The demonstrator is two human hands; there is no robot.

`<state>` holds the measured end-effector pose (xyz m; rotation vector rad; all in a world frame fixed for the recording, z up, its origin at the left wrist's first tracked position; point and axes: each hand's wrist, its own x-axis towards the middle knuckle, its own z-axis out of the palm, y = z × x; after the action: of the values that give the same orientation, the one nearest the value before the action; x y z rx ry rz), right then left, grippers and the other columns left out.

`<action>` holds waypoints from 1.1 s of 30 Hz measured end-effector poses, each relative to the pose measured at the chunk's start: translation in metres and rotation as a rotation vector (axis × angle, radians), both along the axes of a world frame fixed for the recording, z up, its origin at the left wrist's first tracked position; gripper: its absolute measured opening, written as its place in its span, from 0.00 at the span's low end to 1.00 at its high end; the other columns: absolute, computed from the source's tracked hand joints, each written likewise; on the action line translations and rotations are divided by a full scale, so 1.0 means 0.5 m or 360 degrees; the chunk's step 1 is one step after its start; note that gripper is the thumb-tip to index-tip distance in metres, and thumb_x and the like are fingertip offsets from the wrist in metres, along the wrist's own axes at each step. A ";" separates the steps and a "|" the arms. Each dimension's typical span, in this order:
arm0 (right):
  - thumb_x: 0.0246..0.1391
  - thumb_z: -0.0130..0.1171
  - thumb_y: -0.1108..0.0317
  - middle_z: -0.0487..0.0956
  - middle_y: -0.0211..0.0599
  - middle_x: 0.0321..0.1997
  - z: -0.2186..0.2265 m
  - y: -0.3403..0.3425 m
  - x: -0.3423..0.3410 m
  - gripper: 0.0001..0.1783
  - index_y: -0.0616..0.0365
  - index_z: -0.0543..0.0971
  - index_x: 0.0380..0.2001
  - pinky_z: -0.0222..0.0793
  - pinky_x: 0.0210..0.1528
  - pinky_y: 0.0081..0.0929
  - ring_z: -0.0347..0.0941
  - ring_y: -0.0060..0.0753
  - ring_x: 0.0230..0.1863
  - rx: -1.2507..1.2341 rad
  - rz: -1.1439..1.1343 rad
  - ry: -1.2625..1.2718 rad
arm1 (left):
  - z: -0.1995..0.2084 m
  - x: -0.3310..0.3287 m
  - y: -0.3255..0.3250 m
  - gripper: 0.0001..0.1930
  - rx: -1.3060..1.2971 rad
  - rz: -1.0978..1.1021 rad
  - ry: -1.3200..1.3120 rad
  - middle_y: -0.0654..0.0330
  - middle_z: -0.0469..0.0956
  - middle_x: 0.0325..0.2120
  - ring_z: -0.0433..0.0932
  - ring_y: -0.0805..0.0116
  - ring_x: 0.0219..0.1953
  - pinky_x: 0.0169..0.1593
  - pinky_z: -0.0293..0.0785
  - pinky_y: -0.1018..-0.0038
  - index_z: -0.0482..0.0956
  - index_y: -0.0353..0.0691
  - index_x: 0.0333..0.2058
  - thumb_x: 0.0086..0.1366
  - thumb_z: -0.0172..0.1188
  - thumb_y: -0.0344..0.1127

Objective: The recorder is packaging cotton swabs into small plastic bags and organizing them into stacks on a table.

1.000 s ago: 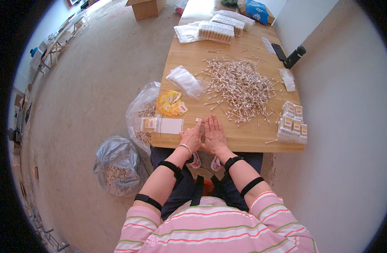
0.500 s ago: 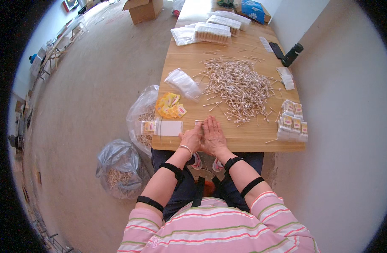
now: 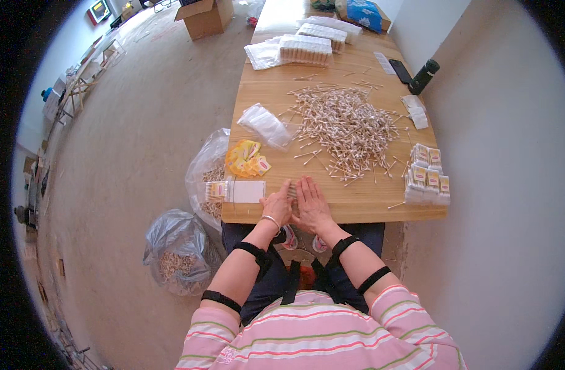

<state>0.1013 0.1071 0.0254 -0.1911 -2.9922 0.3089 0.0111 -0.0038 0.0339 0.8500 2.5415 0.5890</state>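
Note:
At the table's near edge, a small bundle of cotton swabs (image 3: 292,190) stands between my two hands. My left hand (image 3: 277,204) is closed against its left side, with fingers bent. From the right, my right hand (image 3: 312,205) presses on the bundle with straight fingers held close together; its thumb is mostly hidden. Left of my left hand lies a white rectangular card or block (image 3: 248,192), with a filled swab packet (image 3: 216,191) beside it. Beyond my hands spreads a big loose pile of cotton swabs (image 3: 350,126).
Yellow labels (image 3: 247,159) and clear plastic bags (image 3: 265,125) lie at the left. Filled packets (image 3: 427,179) are stacked at the right edge, by the wall. A dark bottle (image 3: 425,76) and phone (image 3: 401,71) stand farther back. Bags of swabs (image 3: 179,253) sit on the floor.
The view has shifted slightly. Both hands stay around the swab bundle; the right fingers have drawn closer together, and slightly more of the left fingers lies along the bundle.

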 end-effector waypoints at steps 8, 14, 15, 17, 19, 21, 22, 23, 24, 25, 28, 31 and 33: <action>0.49 0.51 0.40 0.45 0.56 0.69 0.007 -0.003 0.008 0.51 0.70 0.50 0.63 0.29 0.71 0.44 0.35 0.52 0.71 0.0018 -0.0024 -0.0164 | -0.012 0.005 -0.007 0.22 0.0372 0.0182 0.0058 0.48 0.76 0.39 0.73 0.50 0.45 0.48 0.64 0.61 0.68 0.45 0.54 0.59 0.54 0.36; 0.50 0.50 0.40 0.44 0.57 0.69 0.007 -0.012 0.006 0.51 0.71 0.48 0.63 0.30 0.70 0.44 0.34 0.52 0.71 -0.0079 -0.0071 -0.0115 | -0.034 0.002 0.018 0.20 0.1342 0.0457 -0.0228 0.47 0.67 0.54 0.64 0.56 0.58 0.61 0.56 0.68 0.66 0.32 0.55 0.65 0.46 0.31; 0.50 0.50 0.40 0.44 0.57 0.69 0.004 -0.014 0.005 0.51 0.71 0.48 0.63 0.30 0.70 0.44 0.34 0.52 0.71 -0.0084 -0.0075 -0.0124 | -0.036 0.002 0.022 0.21 0.1426 0.0466 -0.0403 0.48 0.66 0.55 0.62 0.58 0.59 0.63 0.53 0.70 0.64 0.31 0.56 0.66 0.45 0.32; 0.50 0.50 0.43 0.44 0.57 0.69 -0.001 -0.023 0.000 0.50 0.72 0.48 0.62 0.30 0.70 0.44 0.33 0.53 0.71 -0.0095 -0.0145 -0.0081 | -0.039 -0.003 0.024 0.21 0.1444 0.0491 -0.0477 0.51 0.66 0.56 0.62 0.61 0.59 0.62 0.54 0.70 0.64 0.32 0.57 0.68 0.43 0.35; 0.50 0.50 0.44 0.44 0.57 0.69 -0.003 -0.033 -0.006 0.49 0.72 0.48 0.62 0.29 0.70 0.44 0.33 0.53 0.71 -0.0099 -0.0155 -0.0082 | -0.053 -0.006 0.020 0.22 0.1458 0.0526 -0.0542 0.54 0.66 0.56 0.63 0.64 0.58 0.62 0.55 0.70 0.64 0.33 0.57 0.69 0.42 0.38; 0.50 0.51 0.45 0.44 0.58 0.69 -0.005 -0.045 -0.015 0.48 0.72 0.49 0.62 0.29 0.70 0.45 0.33 0.53 0.71 -0.0101 -0.0163 -0.0077 | -0.059 -0.012 0.019 0.22 0.1720 0.0551 -0.0758 0.53 0.64 0.58 0.60 0.63 0.61 0.64 0.52 0.70 0.63 0.31 0.58 0.71 0.41 0.39; 0.51 0.49 0.46 0.44 0.59 0.68 -0.007 -0.052 -0.020 0.47 0.72 0.49 0.62 0.29 0.70 0.45 0.34 0.54 0.71 -0.0085 -0.0177 -0.0073 | -0.059 -0.016 0.016 0.22 0.1715 0.0557 -0.0755 0.53 0.64 0.58 0.60 0.63 0.61 0.64 0.52 0.70 0.63 0.31 0.58 0.71 0.41 0.39; 0.51 0.48 0.46 0.45 0.59 0.68 -0.008 -0.060 -0.026 0.46 0.73 0.49 0.62 0.29 0.70 0.45 0.34 0.54 0.71 -0.0069 -0.0189 -0.0068 | -0.057 -0.022 0.011 0.22 0.1735 0.0576 -0.0750 0.52 0.65 0.57 0.61 0.63 0.61 0.63 0.52 0.70 0.63 0.31 0.57 0.71 0.40 0.38; 0.51 0.48 0.46 0.45 0.59 0.68 -0.009 -0.068 -0.032 0.46 0.73 0.49 0.62 0.29 0.70 0.45 0.34 0.54 0.71 -0.0075 -0.0185 -0.0072 | -0.056 -0.024 0.009 0.21 0.1757 0.0593 -0.0750 0.51 0.66 0.56 0.61 0.63 0.60 0.63 0.53 0.71 0.64 0.30 0.57 0.71 0.39 0.37; 0.52 0.46 0.47 0.45 0.60 0.68 -0.009 -0.079 -0.042 0.45 0.73 0.50 0.62 0.29 0.70 0.45 0.34 0.55 0.71 -0.0080 -0.0215 -0.0088 | -0.054 -0.028 0.002 0.21 0.1752 0.0600 -0.0747 0.51 0.66 0.56 0.61 0.63 0.60 0.63 0.53 0.71 0.64 0.30 0.57 0.71 0.39 0.37; 0.54 0.43 0.47 0.45 0.60 0.68 -0.007 -0.113 -0.068 0.43 0.74 0.50 0.62 0.28 0.70 0.46 0.33 0.55 0.71 -0.0131 -0.0245 -0.0096 | -0.039 -0.050 -0.030 0.21 0.1768 0.0584 -0.0757 0.51 0.67 0.55 0.62 0.63 0.60 0.63 0.53 0.71 0.65 0.30 0.56 0.71 0.40 0.39; 0.55 0.42 0.48 0.43 0.60 0.69 -0.003 -0.151 -0.100 0.43 0.74 0.50 0.62 0.26 0.70 0.46 0.31 0.55 0.71 -0.0190 -0.0210 -0.0115 | -0.038 -0.071 -0.076 0.22 0.1643 0.0566 -0.0626 0.52 0.68 0.55 0.63 0.64 0.59 0.62 0.54 0.72 0.65 0.30 0.56 0.71 0.40 0.39; 0.55 0.42 0.48 0.43 0.60 0.69 -0.002 -0.168 -0.113 0.43 0.74 0.50 0.62 0.25 0.70 0.46 0.31 0.55 0.71 -0.0204 -0.0175 -0.0147 | -0.055 -0.090 -0.099 0.23 0.1691 0.0633 -0.0694 0.52 0.65 0.57 0.61 0.63 0.61 0.64 0.52 0.70 0.63 0.30 0.57 0.71 0.39 0.41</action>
<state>0.0449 0.0229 0.0245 -0.3916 -3.0387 0.4928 -0.0340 -0.0533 0.0067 0.3872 1.8787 2.0751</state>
